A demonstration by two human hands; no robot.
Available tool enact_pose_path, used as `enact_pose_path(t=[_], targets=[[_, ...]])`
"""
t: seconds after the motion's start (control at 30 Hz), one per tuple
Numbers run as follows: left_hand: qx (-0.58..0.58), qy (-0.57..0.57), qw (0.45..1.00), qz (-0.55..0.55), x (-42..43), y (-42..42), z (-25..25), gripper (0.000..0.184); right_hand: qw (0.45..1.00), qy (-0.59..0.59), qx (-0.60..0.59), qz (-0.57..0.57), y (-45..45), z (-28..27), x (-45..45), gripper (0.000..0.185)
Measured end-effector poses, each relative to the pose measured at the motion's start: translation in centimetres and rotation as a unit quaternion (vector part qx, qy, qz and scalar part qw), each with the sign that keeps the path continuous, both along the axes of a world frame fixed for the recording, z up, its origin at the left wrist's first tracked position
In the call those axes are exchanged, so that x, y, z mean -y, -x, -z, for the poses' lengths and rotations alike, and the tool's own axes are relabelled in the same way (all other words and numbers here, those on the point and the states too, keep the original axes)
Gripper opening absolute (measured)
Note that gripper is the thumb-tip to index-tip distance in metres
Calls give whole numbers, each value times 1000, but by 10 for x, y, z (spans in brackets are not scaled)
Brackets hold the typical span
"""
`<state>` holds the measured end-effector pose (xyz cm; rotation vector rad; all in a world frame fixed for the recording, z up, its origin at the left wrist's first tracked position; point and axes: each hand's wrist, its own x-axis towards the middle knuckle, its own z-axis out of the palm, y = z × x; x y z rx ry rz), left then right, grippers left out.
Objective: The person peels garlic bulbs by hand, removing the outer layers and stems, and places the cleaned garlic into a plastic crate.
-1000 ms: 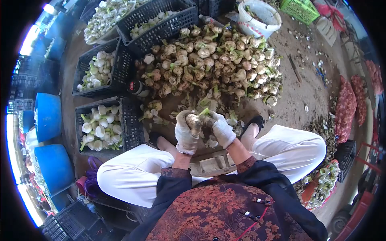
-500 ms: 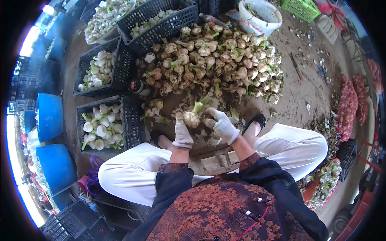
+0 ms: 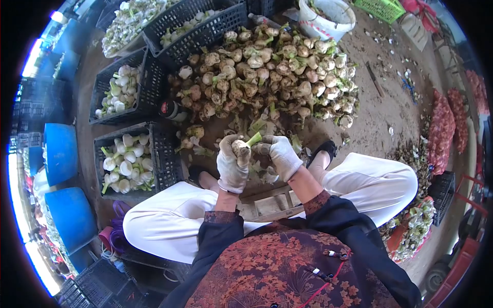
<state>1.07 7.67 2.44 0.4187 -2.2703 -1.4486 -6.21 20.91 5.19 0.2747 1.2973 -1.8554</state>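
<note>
My left hand (image 3: 232, 167) holds a garlic bulb (image 3: 240, 149), fingers wrapped round, its green stem (image 3: 253, 139) slanting up toward my half-curled right hand (image 3: 283, 158); whether that grips anything, I can't tell.

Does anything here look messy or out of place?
A dark stick-like thing lies on the floor right of the bulb pile, as if dropped. Loose pale scraps also litter the floor between the shoes, looking spilled.
</note>
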Motion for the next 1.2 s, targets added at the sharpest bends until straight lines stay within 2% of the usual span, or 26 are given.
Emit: enact_pose_path(t=[0.03,0.1,0.17,0.27,0.33,0.47,0.53,0.57,0.6,0.63,0.67,0.7,0.73,0.77,0.8,0.83,0.87,0.93,1.0,1.07,1.1,1.13,1.17,1.2], targets=[[15,0,1000,13,0,-2,-4,53,999,11,36,13,0,-2,-1,13],[30,0,999,29,-1,-2,-4,56,999,9,32,9,0,5,-1,14],[18,89,995,35,0,-2,2,53,1000,9,29,3,0,10,-2,14],[17,141,989,47,1,-3,11,52,998,-50,-6,-23,-1,15,-1,15],[20,146,988,48,0,-3,9,53,975,-105,-187,-57,0,31,1,14],[19,204,978,47,-2,-3,10,55,955,-170,-221,-97,0,41,-3,18],[28,191,980,44,-4,-4,12,54,899,-232,-350,-127,0,36,-5,19],[34,177,983,40,-4,-3,13,53,899,-233,-349,-126,-1,32,-7,19],[33,177,983,41,-5,-3,20,53,837,-270,-456,-139,-2,26,-8,19],[38,-15,999,13,-5,-4,32,50,760,-303,-555,-151,-2,22,-9,19],[43,-207,977,-16,-5,-5,44,48,760,-303,-555,-150,-1,23,-11,19],[73,-427,900,-38,-6,-6,47,46,735,-295,-588,-163,1,23,-12,20],[73,-426,901,-38,-3,-6,50,46,709,-286,-621,-175,3,24,-13,20],[84,-517,850,-55,0,-5,53,47,708,-285,-622,-174,5,23,-15,20],[93,-603,789,-71,2,-3,53,49,839,-198,-480,-163,7,21,-19,24],[85,-641,762,-40,5,-5,53,54,933,-102,-314,-146,7,20,-22,28],[86,-642,761,-42,6,-6,54,54,984,-2,-132,-121,6,19,-25,32],[125,-614,779,-14,8,-6,59,54,978,-28,-170,-121,5,18,-19,36],[131,-597,790,-52,6,-2,60,54,993,2,-93,-77,3,26,-13,31],[237,-671,699,-74,15,-1,56,55,986,-21,-118,-114,7,29,-12,31],[251,-713,653,-48,19,-2,50,55,909,-118,-361,-173,10,37,-14,32],[252,-714,652,-50,16,-3,42,55,760,-206,-577,-217,12,45,-18,34],[257,-726,635,-58,11,0,34,55,796,-178,-542,-203,14,51,-22,34],[261,-738,618,-66,8,3,30,54,794,-178,-544,-204,15,43,-23,34]])
